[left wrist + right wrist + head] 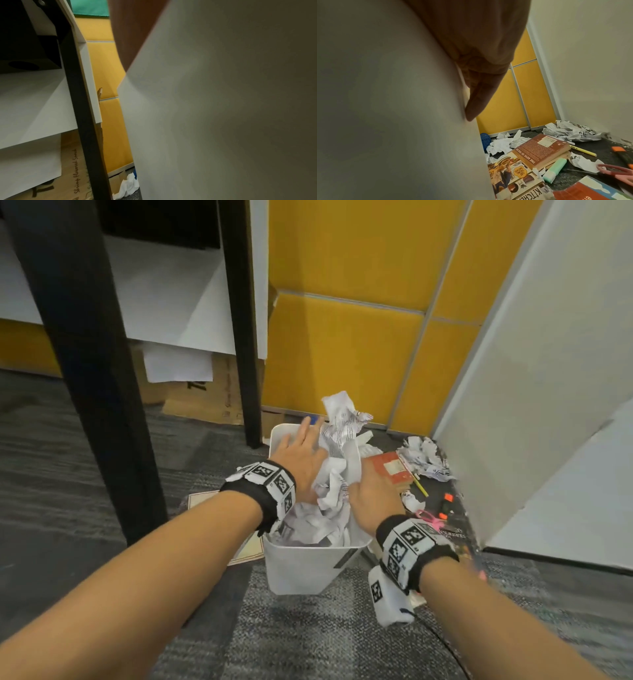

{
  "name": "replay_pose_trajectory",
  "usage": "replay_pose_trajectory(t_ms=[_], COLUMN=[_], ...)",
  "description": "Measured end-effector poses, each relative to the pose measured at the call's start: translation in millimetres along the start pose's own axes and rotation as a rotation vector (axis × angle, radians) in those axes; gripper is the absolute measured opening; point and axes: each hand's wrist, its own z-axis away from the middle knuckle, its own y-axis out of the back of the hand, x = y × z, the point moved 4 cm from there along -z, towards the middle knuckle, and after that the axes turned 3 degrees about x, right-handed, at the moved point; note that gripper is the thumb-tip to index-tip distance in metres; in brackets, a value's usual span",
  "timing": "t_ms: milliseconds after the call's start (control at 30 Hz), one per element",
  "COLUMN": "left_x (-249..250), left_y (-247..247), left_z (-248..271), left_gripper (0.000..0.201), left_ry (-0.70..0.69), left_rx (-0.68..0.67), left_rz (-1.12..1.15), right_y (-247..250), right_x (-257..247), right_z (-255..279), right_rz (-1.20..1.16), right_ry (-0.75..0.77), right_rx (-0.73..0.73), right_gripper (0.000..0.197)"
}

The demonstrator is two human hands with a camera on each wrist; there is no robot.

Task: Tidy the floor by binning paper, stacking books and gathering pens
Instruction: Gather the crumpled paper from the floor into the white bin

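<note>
A white bin (301, 570) stuffed with crumpled paper (329, 508) stands on the carpet between my hands. My left hand (303, 446) lies along the bin's left side at the rim, fingers straight. My right hand (373, 493) presses flat on its right wall; the right wrist view shows straight fingers (479, 97) against the bin wall (393, 108). To the right, on the floor, lie a brown book (542, 150), a cookbook (510, 175), a yellow pen (420, 487), a green highlighter (554, 170), orange markers (447, 501) and more crumpled paper (424, 457).
A black desk leg (246, 337) and a thicker one (85, 371) stand left of the bin, with a cardboard box (202, 402) behind. Yellow wall panels (342, 354) and a white wall (548, 405) close the corner. Pink scissors (430, 518) lie near my right wrist.
</note>
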Motion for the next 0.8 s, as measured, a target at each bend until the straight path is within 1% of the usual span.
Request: replay_pose_trajectory(t_ms=[67, 100, 133, 167, 200, 233, 267, 300, 367, 400, 467, 500, 600, 633, 667, 700, 733, 767, 800], left_x=[4, 8, 12, 14, 17, 18, 16, 13, 5, 2, -4, -9, -24, -28, -31, -32, -39, -41, -38], left_y=[-5, -8, -14, -21, -29, -37, -41, -42, -38, -32, -16, -8, 17, 22, 27, 28, 29, 27, 24], left_z=[-7, -7, -8, -5, -5, -4, -4, -5, -11, -15, -19, -20, -21, -21, -18, -15, -11, -4, 5], left_gripper=[0.077, 0.074, 0.066, 0.055, 0.047, 0.047, 0.048, 0.050, 0.051, 0.048, 0.048, 0.046, 0.031, 0.027, 0.028, 0.035, 0.044, 0.052, 0.055], left_ry=[-0.084, -0.124, -0.142, -0.128, -0.111, -0.090, -0.064, -0.036, 0.011, 0.030, 0.034, 0.038, 0.061, 0.072, 0.104, 0.185, 0.331, 0.462, 0.541], left_rx=[-0.067, -0.131, -0.216, -0.324, -0.444, -0.533, -0.588, -0.613, -0.589, -0.563, -0.488, -0.430, -0.176, -0.101, -0.022, 0.058, 0.096, 0.061, -0.032], left_rz=[-0.013, -0.020, 0.001, 0.028, 0.050, 0.088, 0.126, 0.169, 0.259, 0.272, 0.230, 0.199, 0.140, 0.098, 0.066, 0.081, 0.124, 0.161, 0.191], right_y=[-2, -3, -5, -6, -8, -10, -12, -12, -11, -11, -10, -9, -5, -3, 0, 1, -4, -4, -4], right_x=[7, 10, 13, 12, 12, 11, 9, 7, 6, 6, 8, 10, 28, 38, 50, 67, 85, 102, 118], right_z=[-9, -14, -21, -23, -28, -31, -33, -36, -40, -41, -43, -41, -32, -27, -20, -9, -6, 4, 15], right_rz=[-0.019, -0.032, -0.052, -0.072, -0.090, -0.099, -0.099, -0.092, -0.077, -0.076, -0.139, -0.219, -0.471, -0.499, -0.490, -0.456, -0.415, -0.362, -0.305], right_ry=[-0.025, -0.041, -0.064, -0.084, -0.104, -0.112, -0.111, -0.112, -0.121, -0.128, -0.177, -0.221, -0.381, -0.416, -0.439, -0.460, -0.474, -0.500, -0.528], right_rx=[-0.019, -0.026, -0.028, -0.033, -0.041, -0.053, -0.061, -0.067, -0.080, -0.083, -0.093, -0.096, -0.058, -0.030, -0.012, -0.015, -0.038, -0.067, -0.100], right_gripper=[0.031, 0.032, 0.031, 0.030, 0.029, 0.029, 0.028, 0.027, 0.025, 0.026, 0.036, 0.045, 0.069, 0.077, 0.086, 0.093, 0.096, 0.095, 0.092])
